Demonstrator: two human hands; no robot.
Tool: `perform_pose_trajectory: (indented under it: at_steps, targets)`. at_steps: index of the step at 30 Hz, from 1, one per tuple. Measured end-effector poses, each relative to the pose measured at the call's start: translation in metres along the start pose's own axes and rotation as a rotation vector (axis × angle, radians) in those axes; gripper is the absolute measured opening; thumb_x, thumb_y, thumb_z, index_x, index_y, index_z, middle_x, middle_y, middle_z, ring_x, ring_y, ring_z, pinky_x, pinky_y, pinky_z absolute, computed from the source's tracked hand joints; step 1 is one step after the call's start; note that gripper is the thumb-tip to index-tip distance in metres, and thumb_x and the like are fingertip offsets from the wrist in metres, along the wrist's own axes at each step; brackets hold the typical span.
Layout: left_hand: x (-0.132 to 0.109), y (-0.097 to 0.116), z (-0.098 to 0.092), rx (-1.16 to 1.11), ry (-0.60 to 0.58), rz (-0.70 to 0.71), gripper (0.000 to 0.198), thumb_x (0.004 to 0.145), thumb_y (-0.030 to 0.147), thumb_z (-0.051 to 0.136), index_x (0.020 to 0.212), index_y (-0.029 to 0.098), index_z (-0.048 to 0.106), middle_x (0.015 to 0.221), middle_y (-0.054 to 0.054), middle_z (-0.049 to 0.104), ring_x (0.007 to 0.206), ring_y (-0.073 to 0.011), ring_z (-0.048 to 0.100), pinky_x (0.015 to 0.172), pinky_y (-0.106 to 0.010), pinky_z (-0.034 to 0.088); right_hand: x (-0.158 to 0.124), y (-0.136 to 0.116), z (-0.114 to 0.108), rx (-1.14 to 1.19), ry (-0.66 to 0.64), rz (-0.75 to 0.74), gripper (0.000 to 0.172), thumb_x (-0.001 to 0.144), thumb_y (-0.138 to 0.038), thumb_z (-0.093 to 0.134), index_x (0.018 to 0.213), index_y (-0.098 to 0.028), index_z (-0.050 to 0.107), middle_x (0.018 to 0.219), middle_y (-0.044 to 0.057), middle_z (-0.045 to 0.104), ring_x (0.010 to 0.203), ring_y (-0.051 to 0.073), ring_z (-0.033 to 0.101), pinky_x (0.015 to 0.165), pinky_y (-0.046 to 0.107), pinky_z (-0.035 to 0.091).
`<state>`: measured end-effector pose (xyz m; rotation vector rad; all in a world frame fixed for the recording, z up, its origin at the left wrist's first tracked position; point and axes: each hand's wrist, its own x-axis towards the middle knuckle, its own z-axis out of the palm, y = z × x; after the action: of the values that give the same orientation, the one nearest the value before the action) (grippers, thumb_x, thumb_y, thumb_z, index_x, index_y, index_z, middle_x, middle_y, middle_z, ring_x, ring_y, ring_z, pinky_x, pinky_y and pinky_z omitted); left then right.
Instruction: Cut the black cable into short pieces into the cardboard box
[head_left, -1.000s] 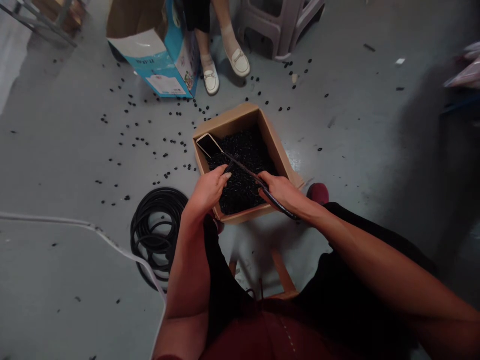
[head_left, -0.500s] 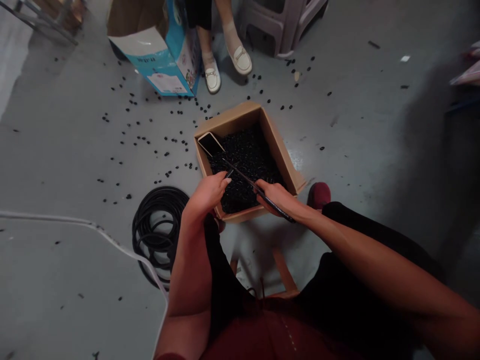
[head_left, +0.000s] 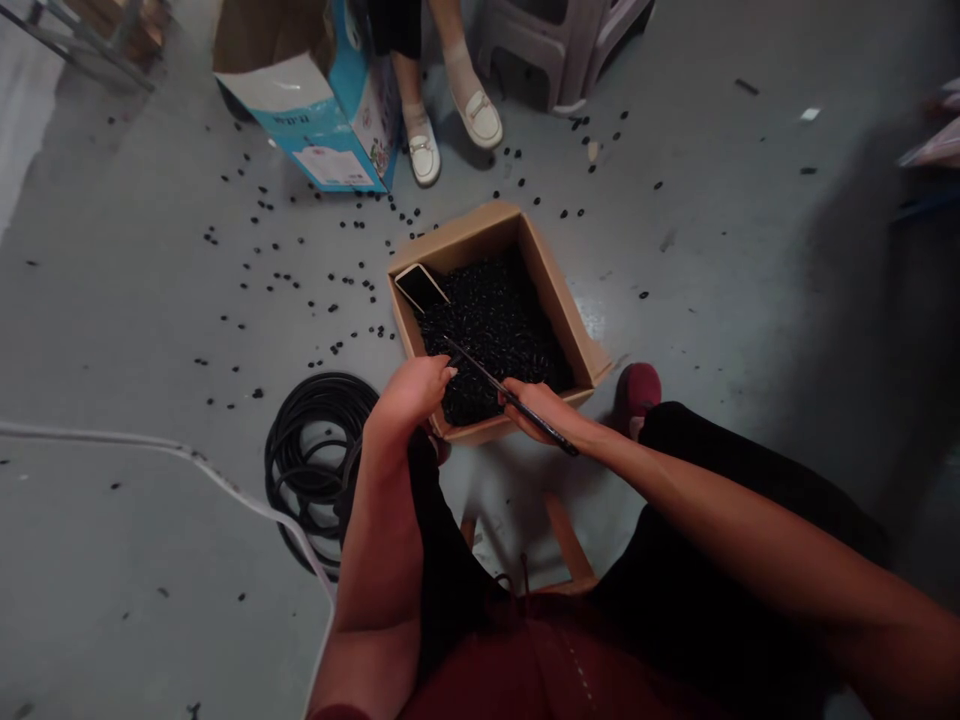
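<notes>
In the head view my right hand (head_left: 534,408) is closed around a long, thin dark tool with a pointed tip (head_left: 478,367). Its tip reaches up and left over the open cardboard box (head_left: 555,270), and its thick end sticks out behind the hand. My left hand (head_left: 420,385) is pinched at the box's near left side, close to the tool's tip. A small dark piece shows at its fingertips, too small to name. Small black parts (head_left: 499,300) fill the box's bottom. A black scoop-like tray with a pale rim (head_left: 421,287) leans in the box's far left corner.
A coil of black hose (head_left: 281,450) and a pale cable (head_left: 187,452) lie at left. Small black parts are scattered over the floor. Beyond stand a blue and white carton (head_left: 322,130), another person's white shoes (head_left: 424,158) and a plastic stool (head_left: 536,60).
Both hands have drawn slightly toward me. The tool's tip has moved a little lower and left, and the ridged dark piece at my left fingertips shows less.
</notes>
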<state>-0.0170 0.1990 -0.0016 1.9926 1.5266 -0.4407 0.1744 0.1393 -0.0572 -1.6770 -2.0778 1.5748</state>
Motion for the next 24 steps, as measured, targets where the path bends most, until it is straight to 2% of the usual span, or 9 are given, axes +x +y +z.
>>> perform_pose_trajectory:
  at_steps: [6, 11, 16, 24]
  targets:
    - [0.0, 0.005, -0.002, 0.085, -0.08, -0.033, 0.028, 0.093, 0.026, 0.039, 0.089, 0.015, 0.064, 0.091, -0.012, 0.069, 0.078, -0.0198, 0.061, 0.068, -0.028, 0.041, 0.006, 0.009, 0.003, -0.12, -0.029, 0.052, 0.02, 0.088, -0.026, 0.045, 0.103, -0.019, 0.057, 0.085, 0.008, 0.069, 0.073, 0.02, 0.064, 0.06, 0.024, 0.034]
    - [0.0, 0.009, -0.003, 0.064, -0.094, 0.048, 0.03, 0.096, 0.026, 0.037, 0.097, 0.014, 0.064, 0.098, -0.011, 0.069, 0.085, -0.019, 0.062, 0.074, -0.027, 0.042, 0.006, 0.011, -0.005, -0.128, -0.051, 0.037, 0.024, 0.089, -0.032, 0.046, 0.108, -0.019, 0.053, 0.084, 0.008, 0.069, 0.071, 0.019, 0.062, 0.061, 0.023, 0.034]
    - [0.001, 0.008, -0.002, 0.061, -0.079, 0.057, 0.029, 0.095, 0.026, 0.037, 0.095, 0.015, 0.064, 0.096, -0.01, 0.069, 0.082, -0.0188, 0.061, 0.073, -0.028, 0.042, 0.003, 0.006, -0.012, -0.109, -0.049, 0.024, 0.021, 0.09, -0.029, 0.044, 0.103, -0.017, 0.054, 0.082, 0.008, 0.068, 0.071, 0.018, 0.061, 0.059, 0.022, 0.033]
    - [0.002, 0.006, 0.002, 0.037, -0.085, 0.0, 0.029, 0.095, 0.026, 0.037, 0.094, 0.014, 0.064, 0.096, -0.012, 0.069, 0.081, -0.0196, 0.062, 0.071, -0.028, 0.041, 0.008, 0.016, 0.001, -0.084, -0.005, 0.024, 0.016, 0.087, -0.028, 0.045, 0.09, -0.02, 0.058, 0.072, 0.005, 0.066, 0.065, 0.018, 0.06, 0.055, 0.023, 0.032]
